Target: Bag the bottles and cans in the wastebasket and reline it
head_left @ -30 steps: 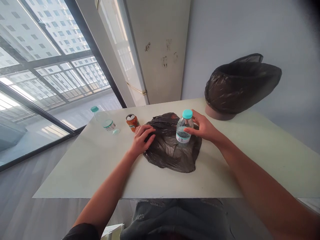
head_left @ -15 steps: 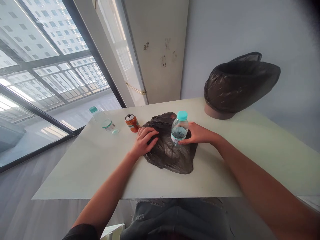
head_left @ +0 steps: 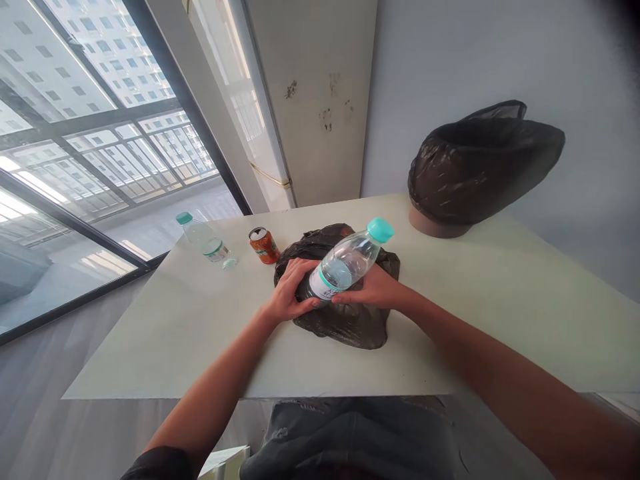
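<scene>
A clear plastic bottle (head_left: 343,267) with a turquoise cap and a white label is held tilted, its cap up and to the right. My left hand (head_left: 290,293) is closed around its lower end, thumb in front and fingers behind. On the bottle's right side, my right hand (head_left: 377,288) grips it with the thumb across the label; its other fingers are mostly hidden. Under both hands a crumpled black plastic bag (head_left: 350,327) lies on the white table (head_left: 190,340). Just left of the bag stands an orange drink can (head_left: 264,247).
A second clear bottle (head_left: 206,241) with a turquoise cap is at the table's far left corner. At the back right stands a brown bin (head_left: 435,223) lined with a black bag (head_left: 465,173). Beyond the table are a fridge (head_left: 310,100) and a glass door (head_left: 100,133).
The bottle has gone from upright to tilted, its base swung left into my left hand. My right hand has moved left with it, and my left hand has closed on the lower end.
</scene>
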{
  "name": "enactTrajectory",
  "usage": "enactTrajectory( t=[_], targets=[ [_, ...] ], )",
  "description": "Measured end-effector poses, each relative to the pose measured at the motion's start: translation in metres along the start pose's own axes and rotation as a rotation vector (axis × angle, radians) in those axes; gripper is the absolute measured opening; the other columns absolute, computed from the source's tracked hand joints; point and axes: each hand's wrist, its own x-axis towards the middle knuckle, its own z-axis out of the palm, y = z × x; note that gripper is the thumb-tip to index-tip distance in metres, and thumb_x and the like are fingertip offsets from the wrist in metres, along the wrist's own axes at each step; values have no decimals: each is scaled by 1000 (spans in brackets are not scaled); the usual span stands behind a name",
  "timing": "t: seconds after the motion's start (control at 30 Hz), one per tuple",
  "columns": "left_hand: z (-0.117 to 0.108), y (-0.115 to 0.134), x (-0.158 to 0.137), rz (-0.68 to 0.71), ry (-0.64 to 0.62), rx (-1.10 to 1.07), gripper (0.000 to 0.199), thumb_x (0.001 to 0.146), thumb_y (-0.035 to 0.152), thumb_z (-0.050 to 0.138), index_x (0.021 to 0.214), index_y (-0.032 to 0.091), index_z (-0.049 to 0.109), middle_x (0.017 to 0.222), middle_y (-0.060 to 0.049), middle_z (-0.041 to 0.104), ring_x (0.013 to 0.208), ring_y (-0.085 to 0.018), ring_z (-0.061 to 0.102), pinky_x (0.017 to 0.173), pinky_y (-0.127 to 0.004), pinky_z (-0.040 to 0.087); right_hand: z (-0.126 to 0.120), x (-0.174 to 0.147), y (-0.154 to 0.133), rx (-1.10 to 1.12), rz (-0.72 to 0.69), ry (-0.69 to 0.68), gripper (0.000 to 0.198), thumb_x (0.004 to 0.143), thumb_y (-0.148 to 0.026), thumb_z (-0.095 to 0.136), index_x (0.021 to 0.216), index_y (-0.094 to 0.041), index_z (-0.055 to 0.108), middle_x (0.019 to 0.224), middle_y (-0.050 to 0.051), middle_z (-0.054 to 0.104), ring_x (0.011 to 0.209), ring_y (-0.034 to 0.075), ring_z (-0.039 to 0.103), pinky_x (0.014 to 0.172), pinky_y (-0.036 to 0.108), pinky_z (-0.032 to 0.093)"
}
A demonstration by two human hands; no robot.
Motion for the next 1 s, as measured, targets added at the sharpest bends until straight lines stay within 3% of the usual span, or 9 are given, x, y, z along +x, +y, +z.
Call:
enactTrajectory(
  t=[0.13, 0.2, 0.3, 0.37, 0.43, 0.5, 0.63, 0.8, 1.0],
  targets=[
    [-2, 1, -2, -21, -49, 45, 75, 91, 65, 70, 147, 19, 53, 119, -15, 70, 101, -31, 66, 92, -46, 51, 2, 1, 5, 170, 15, -4, 84, 72, -46, 95, 143, -27, 53, 140, 11, 64, 126, 30, 66, 101, 44, 61],
    [-5, 4, -4, -60, -12, 97, 68, 88, 57, 77, 140, 19, 57, 117, -14, 71, 102, -30, 67, 91, -46, 53, -5, 3, 3, 166, 22, -10, 81, 73, -46, 94, 141, -27, 55, 136, 10, 66, 118, 27, 68, 95, 41, 62],
    [-16, 13, -10, -218, 196, 148, 50, 85, 47, 80, 123, 18, 65, 106, -10, 73, 98, -28, 69, 88, -42, 56, -22, 4, 0, -85, 75, 13, 33, 91, -49, 77, 111, -23, 72, 111, 6, 75, 91, 21, 70, 78, 34, 57],
    [-29, 19, -16, -352, 371, 188, 49, 83, 48, 82, 118, 18, 66, 104, -10, 73, 100, -28, 71, 89, -41, 57, -31, 3, 4, -371, 136, -38, 31, 98, -46, 66, 83, -20, 74, 85, 4, 74, 74, 17, 65, 69, 32, 50],
    [-46, 24, -24, -476, 468, 256, 54, 81, 48, 85, 122, 18, 66, 111, -11, 74, 108, -29, 71, 95, -42, 57, -34, 3, 13, -596, 184, -141, 34, 99, -39, 63, 73, -19, 72, 72, 2, 70, 65, 16, 61, 65, 33, 46],
    [-65, 25, -36, -599, 482, 341, 54, 81, 48, 85, 123, 20, 66, 115, -9, 75, 108, -28, 71, 96, -42, 56, -32, 3, 25, -693, 155, -208, 27, 98, -31, 62, 77, -19, 74, 81, 5, 73, 73, 19, 65, 71, 35, 49],
    [-94, 16, -77, -851, 482, 402, 50, 84, 53, 80, 119, 21, 65, 112, -7, 76, 100, -24, 72, 90, -39, 58, -22, 3, 41, -675, -55, -216, 20, 100, -26, 58, 96, -19, 77, 124, 11, 74, 114, 28, 67, 103, 45, 54],
    [-111, 6, -133, -1078, 515, 489, 54, 79, 59, 80, 113, 21, 60, 111, -7, 74, 102, -27, 73, 95, -46, 60, -18, 2, 46, -770, -46, -43, 31, 102, -26, 54, 124, -16, 74, 164, 15, 48, 149, 35, 50, 124, 55, 44],
    [-116, 12, -160, -1213, 608, 594, 66, 74, 64, 81, 118, 23, 55, 119, -10, 71, 105, -31, 72, 92, -50, 60, -28, 4, 45, -838, -87, 85, 40, 102, -24, 49, 137, -14, 66, 177, 13, 24, 164, 31, 28, 130, 55, 39]
  ],
)
